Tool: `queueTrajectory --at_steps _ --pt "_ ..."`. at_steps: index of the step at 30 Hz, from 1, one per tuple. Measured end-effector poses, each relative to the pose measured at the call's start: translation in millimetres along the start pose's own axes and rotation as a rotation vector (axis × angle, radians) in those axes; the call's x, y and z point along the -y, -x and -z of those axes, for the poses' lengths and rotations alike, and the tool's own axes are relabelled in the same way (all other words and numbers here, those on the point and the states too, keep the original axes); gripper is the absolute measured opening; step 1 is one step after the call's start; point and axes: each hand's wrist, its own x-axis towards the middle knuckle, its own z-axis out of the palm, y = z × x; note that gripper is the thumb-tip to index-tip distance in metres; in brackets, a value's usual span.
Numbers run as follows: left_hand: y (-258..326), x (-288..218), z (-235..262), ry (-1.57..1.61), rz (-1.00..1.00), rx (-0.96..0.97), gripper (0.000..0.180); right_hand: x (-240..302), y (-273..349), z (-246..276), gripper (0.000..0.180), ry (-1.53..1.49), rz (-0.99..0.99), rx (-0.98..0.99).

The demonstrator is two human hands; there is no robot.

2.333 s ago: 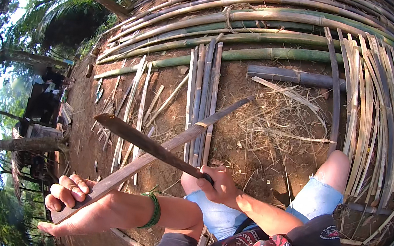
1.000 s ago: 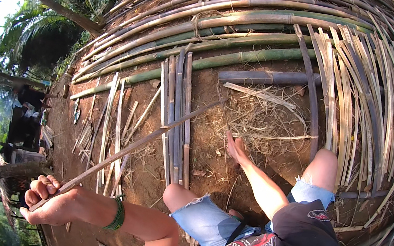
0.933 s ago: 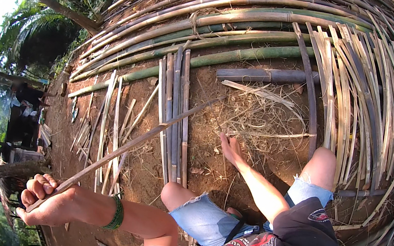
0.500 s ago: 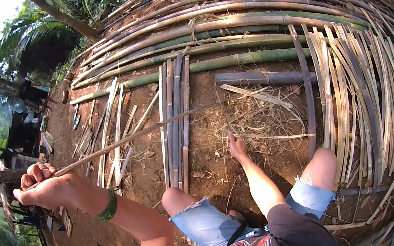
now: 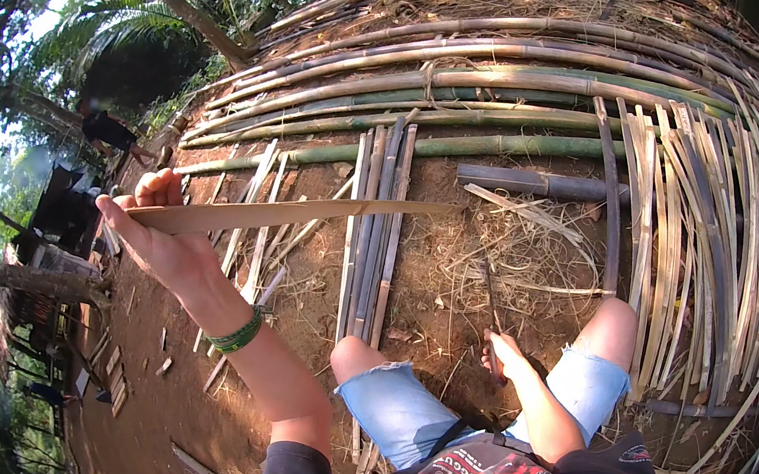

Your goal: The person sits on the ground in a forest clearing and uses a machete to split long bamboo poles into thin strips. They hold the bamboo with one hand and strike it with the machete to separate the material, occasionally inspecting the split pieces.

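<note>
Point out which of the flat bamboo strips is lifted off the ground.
The long pale bamboo strip held in the left hand. It runs level above the dirt, while the other split strips lie flat on the ground.

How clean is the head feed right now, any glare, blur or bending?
Head view: sky at the left edge is blown out; bamboo poles bow from fisheye; left hand and its bamboo strip are sharp in sun; right hand sits in softer shade.

One head-worn fisheye looks steeply down over the seated person's knees.
</note>
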Motion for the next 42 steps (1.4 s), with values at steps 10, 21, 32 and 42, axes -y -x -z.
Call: queueTrajectory --at_steps 10,21,32,42 --pt "19 -14 -7 0.276 0.162 0.529 0.052 32 34 -35 0.059 0.429 0.601 -0.225" --pt "106 -43 -26 0.382 0.122 0.609 0.063 128 241 -155 0.033 0.489 1.226 0.467" --pt "131 -49 -21 0.348 0.026 0.611 0.064 130 236 -125 0.025 0.485 1.090 0.514" --pt "137 -46 -25 0.324 -0.005 0.457 0.069 99 161 -124 0.031 0.621 1.450 0.096"
